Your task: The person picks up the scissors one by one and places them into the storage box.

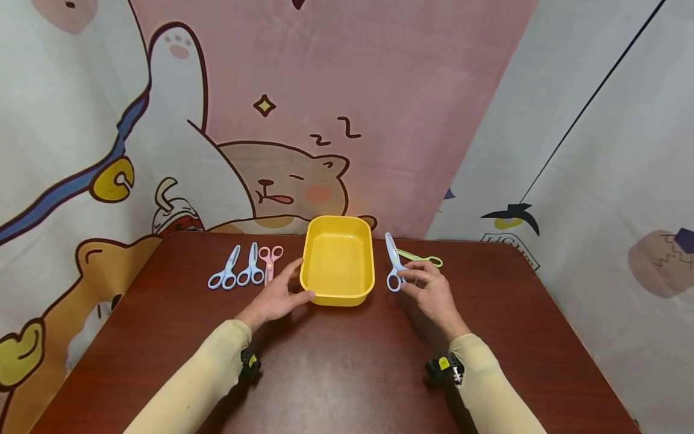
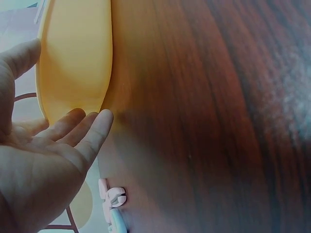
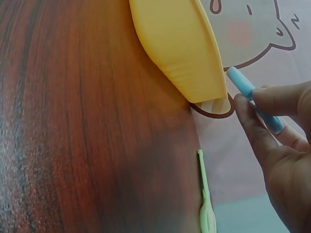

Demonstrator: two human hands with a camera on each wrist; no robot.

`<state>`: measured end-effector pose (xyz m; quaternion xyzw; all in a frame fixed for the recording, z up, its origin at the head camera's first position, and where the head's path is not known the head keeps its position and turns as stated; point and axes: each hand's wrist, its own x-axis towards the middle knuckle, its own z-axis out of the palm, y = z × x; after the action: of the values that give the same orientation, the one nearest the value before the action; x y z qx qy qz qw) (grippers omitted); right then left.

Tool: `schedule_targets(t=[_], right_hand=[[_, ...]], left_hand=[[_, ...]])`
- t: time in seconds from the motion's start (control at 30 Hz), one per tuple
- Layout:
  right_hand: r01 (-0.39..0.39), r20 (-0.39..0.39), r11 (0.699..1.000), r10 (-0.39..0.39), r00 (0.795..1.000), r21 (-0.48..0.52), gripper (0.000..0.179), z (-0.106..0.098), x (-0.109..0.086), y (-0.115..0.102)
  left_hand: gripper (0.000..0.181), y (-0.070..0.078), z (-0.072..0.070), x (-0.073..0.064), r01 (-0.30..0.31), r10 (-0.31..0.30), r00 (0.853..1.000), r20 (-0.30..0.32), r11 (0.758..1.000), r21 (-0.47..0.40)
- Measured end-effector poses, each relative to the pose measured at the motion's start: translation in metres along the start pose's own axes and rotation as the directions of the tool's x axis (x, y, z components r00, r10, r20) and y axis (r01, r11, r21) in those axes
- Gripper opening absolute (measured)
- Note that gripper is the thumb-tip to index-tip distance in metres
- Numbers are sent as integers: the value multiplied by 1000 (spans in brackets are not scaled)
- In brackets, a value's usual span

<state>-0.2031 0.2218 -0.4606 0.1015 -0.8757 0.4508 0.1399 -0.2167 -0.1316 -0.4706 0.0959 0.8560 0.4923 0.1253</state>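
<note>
A yellow rectangular bin [image 1: 337, 299] stands toward the back of the table, its inside bare. My left hand [image 1: 276, 296] is at its left side, fairly straight fingers against the wall and the thumb by the front corner. In the left wrist view the fingertips [image 2: 99, 124] sit at the bin's lower edge. To the bin's right, my right hand [image 1: 431, 292] pinches light blue scissors [image 1: 394, 252] by a handle loop, blades pointing up and away. Thumb and fingers meet on the blue scissors [image 3: 241, 83] in the right wrist view. Green scissors [image 1: 435, 261] lie just behind that hand.
Left of the bin lie two blue pairs of scissors [image 1: 232, 258] and a pink pair [image 1: 269, 256], near the back edge. The dark wooden table [image 1: 347, 374] ends against a cartoon-printed cloth [image 1: 406, 120].
</note>
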Motion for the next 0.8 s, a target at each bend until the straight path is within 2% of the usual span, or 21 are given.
schedule_targets(t=[0.57,0.8], right_hand=[[36,0,999,-36,999,8,22,4,7,-11],[-3,23,1000,2,1000,24,20,4,12,-15]], left_hand=[[89,-1,1,1,14,-14,1000,-4,1000,-5],[88,-2,1,1,5,-5,1000,-5,1000,-14]])
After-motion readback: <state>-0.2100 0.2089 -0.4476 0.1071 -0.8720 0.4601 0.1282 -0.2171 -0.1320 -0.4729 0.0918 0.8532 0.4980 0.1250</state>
